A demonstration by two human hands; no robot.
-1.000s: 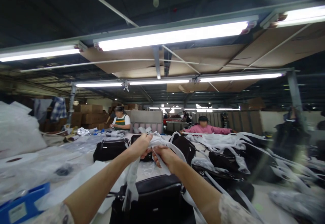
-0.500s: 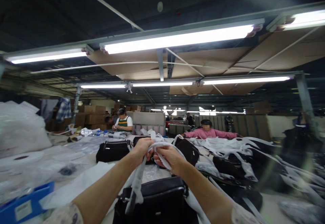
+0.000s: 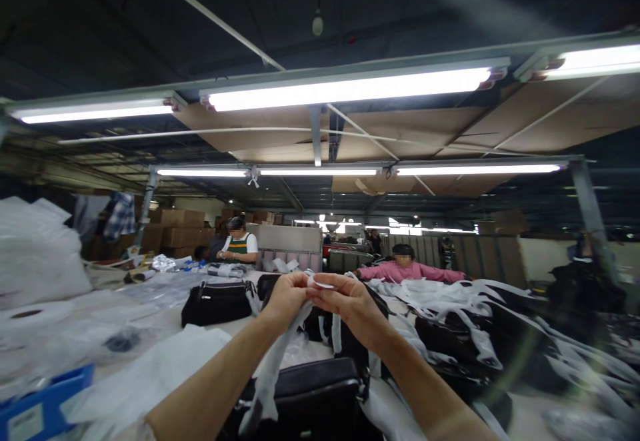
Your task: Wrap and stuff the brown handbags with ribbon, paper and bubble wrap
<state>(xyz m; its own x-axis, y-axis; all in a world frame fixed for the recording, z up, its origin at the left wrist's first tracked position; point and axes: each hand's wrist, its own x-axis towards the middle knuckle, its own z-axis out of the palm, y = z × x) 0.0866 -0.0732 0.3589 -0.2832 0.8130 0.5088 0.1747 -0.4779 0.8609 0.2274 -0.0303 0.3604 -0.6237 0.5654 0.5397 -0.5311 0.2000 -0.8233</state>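
Note:
Both hands meet in the middle, raised above a black bag on the table. The fingers of my left hand are closed on a white wrapped strap, which hangs below toward the bag's left side. Pressed close beside it, my right hand pinches the same white wrapping near its upper end. A narrow white piece hangs below the right fingers. What lies between the fingertips is partly hidden.
Another black bag lies left of my hands. More bags with white-wrapped straps pile up at right. A blue bin and plastic sheets are at left. Two people, one in a pink top, are across the table.
My hands have drawn together at the fingertips, and the loop of white strap above my right hand is gone from view. The camera has shifted slightly.

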